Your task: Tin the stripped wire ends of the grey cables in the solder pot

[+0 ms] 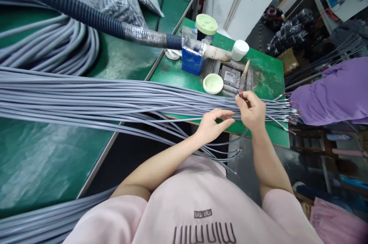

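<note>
My right hand is closed in a pinch on a grey cable, and the cable's thin dark and reddish wire ends poke out above the fingertips. Below that hand the cable curves down to the left. Just left of it, my left hand has its fingers and thumb apart, with nothing visible between them. Both hands are over a long bundle of grey cables that runs across the benches. At the right, the bundle ends in stripped tips with fine coloured wires. Several loose cable ends hang below my hands.
Behind the bundle stand a soldering pot, a pale green dish, a white tub and a blue box. A ribbed hose crosses from upper left. A person's purple sleeve is near the stripped tips. Coiled cables lie left.
</note>
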